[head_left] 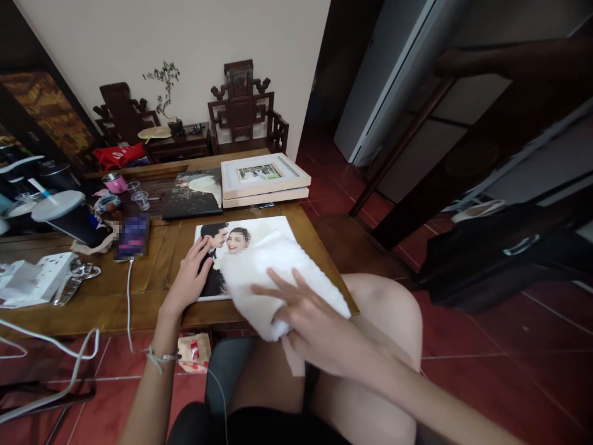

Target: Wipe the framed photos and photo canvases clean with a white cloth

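A photo panel (214,238) showing two people lies flat on the wooden table near its right end. My left hand (191,272) rests on the panel's left edge, its fingers stretched out and holding nothing. A white cloth (273,266) covers the right part of the panel and hangs over the table's front edge. My right hand (308,321) holds this cloth from above, with some fingers spread on it and others curled into its near edge; the thumb is partly hidden.
Behind the panel are stacked white picture frames (266,176) and a dark photo panel (194,191). To the left are a charging phone (132,237), a lidded cup (69,216), a power strip (44,278) and white cables (83,352). Carved chairs (243,108) stand by the wall.
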`<state>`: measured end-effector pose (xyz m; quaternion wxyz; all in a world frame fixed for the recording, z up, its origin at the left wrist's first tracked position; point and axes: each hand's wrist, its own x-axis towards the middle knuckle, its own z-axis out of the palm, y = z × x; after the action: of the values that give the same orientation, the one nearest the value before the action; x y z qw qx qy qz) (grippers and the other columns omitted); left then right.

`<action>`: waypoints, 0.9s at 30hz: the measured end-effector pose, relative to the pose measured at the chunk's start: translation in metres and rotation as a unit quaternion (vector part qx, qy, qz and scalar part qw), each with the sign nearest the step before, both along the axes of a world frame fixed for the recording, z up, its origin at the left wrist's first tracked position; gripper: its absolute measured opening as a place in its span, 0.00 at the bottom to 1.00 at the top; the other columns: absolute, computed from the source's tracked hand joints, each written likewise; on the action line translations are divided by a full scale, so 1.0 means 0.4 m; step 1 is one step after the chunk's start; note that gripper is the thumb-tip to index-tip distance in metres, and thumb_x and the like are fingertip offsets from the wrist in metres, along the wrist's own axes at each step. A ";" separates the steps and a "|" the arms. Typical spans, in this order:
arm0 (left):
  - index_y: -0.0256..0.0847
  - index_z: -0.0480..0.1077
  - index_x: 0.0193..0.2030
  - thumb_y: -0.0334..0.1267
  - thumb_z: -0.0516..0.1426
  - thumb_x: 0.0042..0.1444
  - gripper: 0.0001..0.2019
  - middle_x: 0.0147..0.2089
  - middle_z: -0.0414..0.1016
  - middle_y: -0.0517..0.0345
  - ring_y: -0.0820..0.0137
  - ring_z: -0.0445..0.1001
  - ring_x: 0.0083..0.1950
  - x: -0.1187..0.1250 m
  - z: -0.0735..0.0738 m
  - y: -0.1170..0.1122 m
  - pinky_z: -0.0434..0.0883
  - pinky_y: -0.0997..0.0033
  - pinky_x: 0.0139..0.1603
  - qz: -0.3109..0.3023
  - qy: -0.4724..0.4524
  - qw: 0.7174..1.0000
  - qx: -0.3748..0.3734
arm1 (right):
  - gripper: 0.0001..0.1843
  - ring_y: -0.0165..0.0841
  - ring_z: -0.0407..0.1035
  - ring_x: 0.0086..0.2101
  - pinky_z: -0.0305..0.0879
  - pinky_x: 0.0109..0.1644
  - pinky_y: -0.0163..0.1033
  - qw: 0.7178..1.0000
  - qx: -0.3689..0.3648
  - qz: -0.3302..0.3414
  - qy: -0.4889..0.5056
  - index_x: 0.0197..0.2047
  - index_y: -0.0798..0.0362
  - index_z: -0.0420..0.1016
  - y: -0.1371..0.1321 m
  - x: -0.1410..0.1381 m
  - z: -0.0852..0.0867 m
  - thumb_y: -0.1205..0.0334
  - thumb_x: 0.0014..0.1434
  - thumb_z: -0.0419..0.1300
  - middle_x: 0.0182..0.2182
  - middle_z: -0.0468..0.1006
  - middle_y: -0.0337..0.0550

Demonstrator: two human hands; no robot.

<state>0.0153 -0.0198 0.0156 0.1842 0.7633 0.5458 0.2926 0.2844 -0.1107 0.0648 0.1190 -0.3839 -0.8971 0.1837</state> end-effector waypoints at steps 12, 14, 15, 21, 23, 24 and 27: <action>0.42 0.64 0.65 0.43 0.48 0.66 0.23 0.71 0.59 0.49 0.62 0.54 0.73 -0.004 -0.003 0.007 0.51 0.51 0.72 -0.001 -0.006 1.000 0.018 | 0.26 0.54 0.45 0.67 0.46 0.64 0.73 0.988 0.081 -0.107 -0.076 0.54 0.60 0.75 0.374 -0.003 -0.023 0.78 0.55 0.48 0.66 0.62 0.53; 0.39 0.65 0.64 0.43 0.48 0.65 0.23 0.70 0.60 0.47 0.63 0.55 0.73 -0.005 -0.003 0.009 0.51 0.53 0.72 -0.001 -0.006 1.000 0.024 | 0.26 0.54 0.45 0.68 0.46 0.64 0.73 0.988 0.087 -0.104 -0.077 0.53 0.60 0.75 0.374 -0.007 -0.026 0.79 0.54 0.49 0.67 0.61 0.53; 0.37 0.65 0.64 0.43 0.48 0.65 0.23 0.70 0.60 0.47 0.63 0.55 0.73 -0.004 -0.003 0.010 0.51 0.55 0.72 -0.001 -0.006 1.000 0.026 | 0.27 0.55 0.43 0.68 0.45 0.64 0.74 0.988 0.088 -0.100 -0.079 0.53 0.60 0.76 0.358 -0.006 -0.028 0.79 0.53 0.49 0.67 0.60 0.53; 0.39 0.65 0.64 0.43 0.48 0.65 0.23 0.70 0.61 0.48 0.63 0.55 0.73 0.003 -0.003 0.008 0.51 0.55 0.73 0.006 -0.014 0.999 0.029 | 0.24 0.62 0.38 0.68 0.39 0.65 0.77 0.991 0.102 -0.044 -0.077 0.44 0.56 0.82 0.102 0.015 -0.050 0.79 0.48 0.53 0.69 0.55 0.51; 0.40 0.65 0.65 0.43 0.48 0.65 0.23 0.70 0.60 0.48 0.63 0.54 0.73 0.004 -0.003 0.007 0.51 0.55 0.73 0.007 -0.015 1.000 0.025 | 0.20 0.63 0.37 0.68 0.38 0.65 0.77 0.992 0.107 -0.017 -0.058 0.39 0.54 0.83 0.019 0.022 -0.057 0.78 0.47 0.55 0.70 0.54 0.49; 0.40 0.64 0.65 0.43 0.48 0.65 0.23 0.70 0.60 0.49 0.63 0.54 0.73 0.003 -0.003 0.006 0.50 0.54 0.73 0.006 -0.014 1.000 0.021 | 0.18 0.63 0.36 0.68 0.38 0.65 0.78 0.993 0.105 -0.007 -0.052 0.36 0.54 0.83 -0.009 0.024 -0.058 0.77 0.47 0.56 0.70 0.53 0.48; 0.43 0.64 0.65 0.44 0.48 0.66 0.23 0.71 0.58 0.50 0.62 0.52 0.74 0.000 -0.004 0.005 0.50 0.51 0.72 0.002 -0.012 1.000 0.013 | 0.15 0.63 0.35 0.68 0.36 0.65 0.78 0.996 0.085 -0.002 -0.041 0.35 0.53 0.83 -0.027 0.021 -0.055 0.74 0.49 0.57 0.70 0.53 0.49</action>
<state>0.0155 -0.0177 0.0139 0.1798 0.7611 0.5411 0.3093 0.2928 -0.1215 0.0429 0.1147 -0.3809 -0.9130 0.0909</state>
